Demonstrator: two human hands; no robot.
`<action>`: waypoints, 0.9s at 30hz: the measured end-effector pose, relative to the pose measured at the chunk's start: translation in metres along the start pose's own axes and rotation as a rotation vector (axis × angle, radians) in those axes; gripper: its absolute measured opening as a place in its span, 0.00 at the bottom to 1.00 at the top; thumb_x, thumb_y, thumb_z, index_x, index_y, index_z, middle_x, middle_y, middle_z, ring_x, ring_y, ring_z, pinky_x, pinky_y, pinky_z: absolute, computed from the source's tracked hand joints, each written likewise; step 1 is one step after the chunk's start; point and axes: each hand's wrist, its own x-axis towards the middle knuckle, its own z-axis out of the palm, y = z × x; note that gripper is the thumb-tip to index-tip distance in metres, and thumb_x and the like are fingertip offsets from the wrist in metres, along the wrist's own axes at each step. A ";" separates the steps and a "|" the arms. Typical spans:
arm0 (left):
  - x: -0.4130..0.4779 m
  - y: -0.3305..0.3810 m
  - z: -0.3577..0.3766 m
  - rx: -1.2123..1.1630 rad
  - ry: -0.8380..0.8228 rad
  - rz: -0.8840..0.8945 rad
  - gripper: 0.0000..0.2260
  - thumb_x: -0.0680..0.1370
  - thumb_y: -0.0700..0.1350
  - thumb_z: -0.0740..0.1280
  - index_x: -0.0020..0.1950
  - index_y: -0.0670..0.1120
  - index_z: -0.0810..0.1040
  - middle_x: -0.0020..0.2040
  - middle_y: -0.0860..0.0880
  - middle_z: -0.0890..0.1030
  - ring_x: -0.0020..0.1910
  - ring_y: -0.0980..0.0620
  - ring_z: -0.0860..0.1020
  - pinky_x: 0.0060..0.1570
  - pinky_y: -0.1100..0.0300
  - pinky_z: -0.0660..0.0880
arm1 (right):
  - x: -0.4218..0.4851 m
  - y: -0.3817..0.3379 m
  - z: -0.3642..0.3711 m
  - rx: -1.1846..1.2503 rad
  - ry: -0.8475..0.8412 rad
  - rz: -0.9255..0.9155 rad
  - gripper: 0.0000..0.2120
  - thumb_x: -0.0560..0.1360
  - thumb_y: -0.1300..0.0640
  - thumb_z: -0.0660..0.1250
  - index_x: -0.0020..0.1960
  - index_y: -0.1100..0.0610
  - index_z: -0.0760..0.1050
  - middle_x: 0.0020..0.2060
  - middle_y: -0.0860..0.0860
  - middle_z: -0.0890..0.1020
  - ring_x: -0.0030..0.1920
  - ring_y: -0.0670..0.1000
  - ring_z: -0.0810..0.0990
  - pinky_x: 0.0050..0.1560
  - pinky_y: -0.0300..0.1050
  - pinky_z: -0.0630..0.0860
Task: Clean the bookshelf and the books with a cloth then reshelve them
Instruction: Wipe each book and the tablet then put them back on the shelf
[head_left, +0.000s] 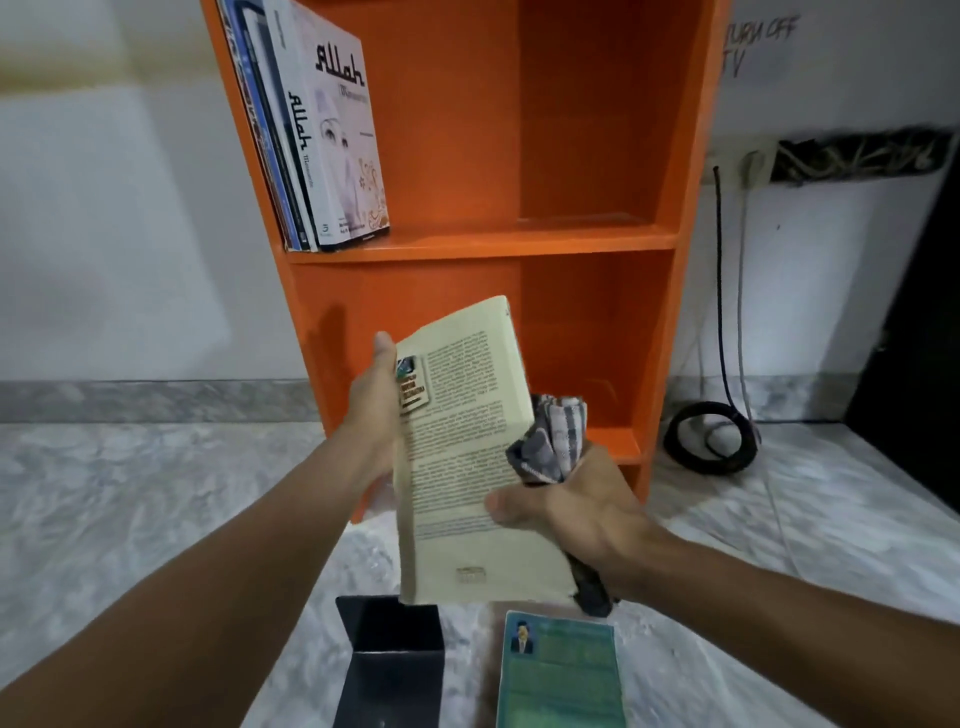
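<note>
Cream paperback (462, 467) is held up before the orange bookshelf (467, 241). My left hand (371, 410) grips its spine edge to steady it; my right hand (576, 509) is bunched around the striped cloth (558, 434), thumb on the cover, ready for wiping, I judge. I count one held book, one green book (561, 670) and one black bookend (389, 654) on the floor, and several shelved books (322, 130) leaning above.

Bare left hand (371, 410), bare right hand (576, 506) — bare left forearm (234, 561), bare right forearm (779, 587)
</note>
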 end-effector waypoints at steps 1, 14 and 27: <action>-0.003 0.006 0.004 0.105 0.041 -0.031 0.26 0.79 0.67 0.56 0.44 0.47 0.81 0.41 0.46 0.83 0.44 0.45 0.83 0.49 0.50 0.79 | 0.003 0.000 -0.002 -0.006 0.043 -0.001 0.17 0.67 0.71 0.74 0.48 0.52 0.82 0.42 0.40 0.86 0.42 0.39 0.84 0.41 0.34 0.80; -0.026 0.038 0.087 0.008 0.070 -0.063 0.14 0.72 0.48 0.75 0.51 0.41 0.79 0.48 0.42 0.83 0.46 0.42 0.81 0.54 0.45 0.77 | 0.014 0.020 -0.005 -0.879 0.396 -0.230 0.14 0.68 0.49 0.69 0.44 0.47 0.63 0.37 0.44 0.74 0.36 0.51 0.75 0.32 0.48 0.72; -0.014 -0.006 0.019 0.018 -0.037 -0.038 0.17 0.72 0.50 0.75 0.50 0.40 0.74 0.45 0.36 0.85 0.43 0.34 0.84 0.51 0.34 0.78 | 0.038 -0.027 -0.058 -0.562 0.553 -0.304 0.15 0.72 0.67 0.69 0.56 0.56 0.75 0.43 0.49 0.78 0.42 0.50 0.77 0.33 0.34 0.67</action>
